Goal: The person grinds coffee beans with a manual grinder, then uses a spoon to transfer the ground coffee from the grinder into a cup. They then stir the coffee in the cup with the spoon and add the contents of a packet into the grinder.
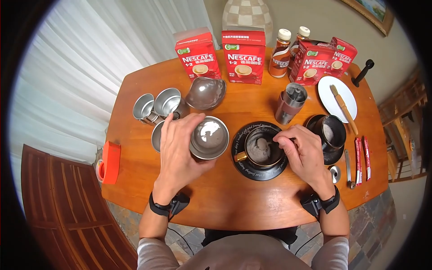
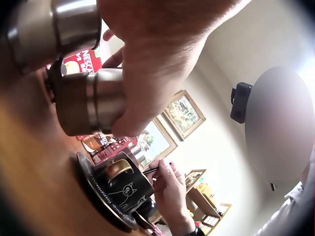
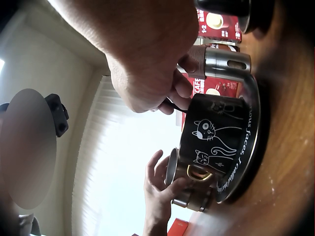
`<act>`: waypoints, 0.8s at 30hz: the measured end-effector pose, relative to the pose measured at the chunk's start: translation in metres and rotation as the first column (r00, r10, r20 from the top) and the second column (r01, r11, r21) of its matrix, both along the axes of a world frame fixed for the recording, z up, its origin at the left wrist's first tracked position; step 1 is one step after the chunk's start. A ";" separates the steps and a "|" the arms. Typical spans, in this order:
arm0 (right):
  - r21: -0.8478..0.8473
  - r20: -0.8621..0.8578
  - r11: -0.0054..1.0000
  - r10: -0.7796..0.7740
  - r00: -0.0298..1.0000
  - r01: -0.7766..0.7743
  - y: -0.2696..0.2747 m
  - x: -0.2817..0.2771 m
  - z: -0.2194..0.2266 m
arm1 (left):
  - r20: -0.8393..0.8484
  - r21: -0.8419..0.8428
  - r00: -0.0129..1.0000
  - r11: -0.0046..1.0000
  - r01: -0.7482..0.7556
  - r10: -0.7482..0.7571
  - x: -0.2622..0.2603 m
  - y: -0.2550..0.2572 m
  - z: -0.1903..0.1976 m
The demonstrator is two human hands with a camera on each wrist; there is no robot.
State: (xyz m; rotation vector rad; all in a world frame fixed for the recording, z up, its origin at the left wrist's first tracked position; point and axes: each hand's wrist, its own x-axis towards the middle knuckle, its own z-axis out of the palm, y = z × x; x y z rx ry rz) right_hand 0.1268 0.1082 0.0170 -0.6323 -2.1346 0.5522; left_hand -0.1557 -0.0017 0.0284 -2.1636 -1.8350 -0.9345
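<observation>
Around a steel cup [image 1: 209, 153] with a shiny inside, my left hand [image 1: 177, 146] curls its fingers and thumb, just left of a black mug [image 3: 211, 132]. White cat drawings and a gold handle [image 1: 241, 156] mark that mug, which stands on a black lettered saucer [image 1: 256, 174]. Greyish powder [image 1: 258, 150] lies inside it. Over the mug's right rim, my right hand [image 1: 306, 150] pinches a thin dark spoon handle [image 2: 151, 170]; the spoon's lower end is hidden in the mug. The steel cup and the mug stand side by side.
More steel cups [image 1: 168, 102] and a dark glossy bowl [image 1: 206, 93] sit behind my left hand. A coffee grinder [image 1: 284, 108] stands behind the mug. To the right are another black cup [image 1: 333, 135], a white plate [image 1: 328, 96] with a brush [image 1: 343, 108], and red sachets [image 1: 358, 162].
</observation>
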 end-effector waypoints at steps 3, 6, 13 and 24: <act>-0.003 -0.005 1.000 -0.002 1.000 0.002 -0.001 0.001 -0.003 | 0.038 0.003 0.998 0.999 -0.043 0.043 0.001 0.000 0.001; -0.004 -0.005 1.000 -0.006 1.000 0.006 0.000 0.001 -0.003 | 0.066 0.023 0.996 0.998 -0.063 0.061 -0.001 0.001 -0.001; -0.007 -0.027 1.000 -0.008 1.000 0.008 -0.001 0.000 -0.004 | 0.038 -0.059 0.995 0.994 -0.088 0.090 -0.001 0.001 0.001; 0.032 -0.035 0.999 -0.009 0.999 0.010 0.000 0.000 -0.004 | -0.051 -0.121 0.991 0.984 -0.132 0.126 -0.002 0.002 -0.003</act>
